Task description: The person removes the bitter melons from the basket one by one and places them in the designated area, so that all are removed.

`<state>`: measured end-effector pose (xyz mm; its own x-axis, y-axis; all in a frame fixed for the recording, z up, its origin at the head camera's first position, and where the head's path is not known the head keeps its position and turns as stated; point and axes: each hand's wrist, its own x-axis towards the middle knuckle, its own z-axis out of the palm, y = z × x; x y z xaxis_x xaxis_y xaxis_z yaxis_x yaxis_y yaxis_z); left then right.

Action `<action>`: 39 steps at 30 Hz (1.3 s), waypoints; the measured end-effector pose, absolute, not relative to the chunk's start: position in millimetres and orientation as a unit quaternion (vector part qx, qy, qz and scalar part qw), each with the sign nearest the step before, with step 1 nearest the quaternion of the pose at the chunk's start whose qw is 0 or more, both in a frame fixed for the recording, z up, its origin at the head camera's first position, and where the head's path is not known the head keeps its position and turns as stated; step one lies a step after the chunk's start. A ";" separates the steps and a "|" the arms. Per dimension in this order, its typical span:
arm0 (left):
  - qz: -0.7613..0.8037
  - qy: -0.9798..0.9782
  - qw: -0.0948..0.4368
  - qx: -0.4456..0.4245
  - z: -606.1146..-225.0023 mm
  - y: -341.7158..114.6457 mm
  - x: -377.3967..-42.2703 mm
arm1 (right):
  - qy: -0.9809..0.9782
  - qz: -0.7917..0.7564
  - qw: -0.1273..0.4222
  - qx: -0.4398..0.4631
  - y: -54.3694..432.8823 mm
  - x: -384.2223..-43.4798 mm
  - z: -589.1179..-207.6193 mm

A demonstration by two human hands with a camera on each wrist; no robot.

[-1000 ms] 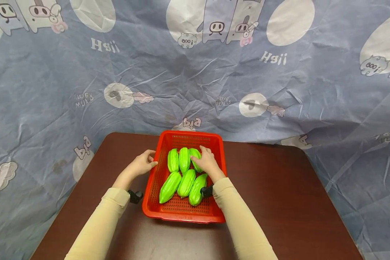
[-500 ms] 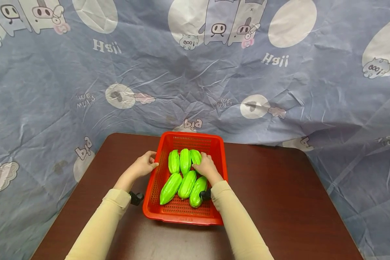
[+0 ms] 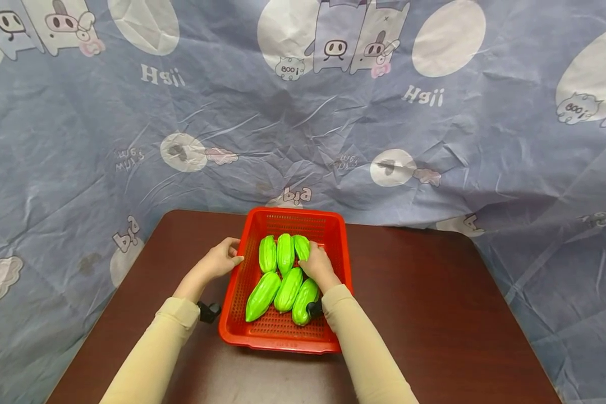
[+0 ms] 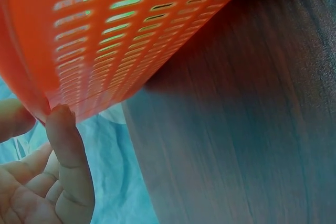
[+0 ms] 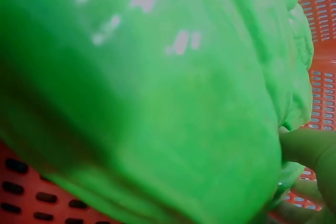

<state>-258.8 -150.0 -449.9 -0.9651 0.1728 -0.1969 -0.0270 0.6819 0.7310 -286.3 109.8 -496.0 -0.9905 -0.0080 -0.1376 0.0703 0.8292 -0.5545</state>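
Note:
A red plastic basket (image 3: 283, 340) holds several bright green ridged gourds, laid in a far row and a near row. My left hand (image 3: 219, 261) pinches the basket's left rim; in the left wrist view the thumb and a finger lie on either side of it. Inside the basket, my right hand (image 3: 317, 266) grips the far-right green gourd (image 3: 301, 245), covering its near part. The right wrist view is mostly filled by a near gourd (image 5: 194, 114), with the right fingers (image 5: 304, 148) against a gourd behind it. The near-right gourd (image 3: 301, 308) lies under the right wrist.
The basket stands on a dark brown wooden table (image 3: 424, 314). A crumpled blue-grey printed cloth (image 3: 262, 129) hangs behind the table and along its sides. Black straps with small cameras are on both wrists, the right one (image 3: 315, 308) close over the near-right gourd.
My right hand has drawn slightly nearer along the far-right gourd, and its spread fingers have come closer together around it. The left hand stays at the basket's rim.

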 end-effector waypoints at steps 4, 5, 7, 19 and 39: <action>0.399 0.909 0.113 0.036 -452.3 -149.0 -256.4 | 0.955 -0.291 0.051 0.020 109.1 -285.1 -496.8; 0.399 0.910 0.108 0.035 -453.1 -148.6 -255.9 | 0.955 -0.291 0.045 0.020 109.2 -284.7 -496.4; 0.397 0.912 0.098 0.035 -454.2 -148.2 -254.4 | 0.955 -0.294 0.036 0.022 109.1 -284.3 -495.7; 0.422 0.901 0.092 0.032 -456.3 -146.1 -250.8 | 0.937 -0.347 -0.007 0.029 119.2 -278.7 -471.4; 0.428 0.898 0.095 0.033 -458.7 -148.2 -248.5 | 0.904 -0.408 -0.087 0.093 207.4 -258.3 -408.6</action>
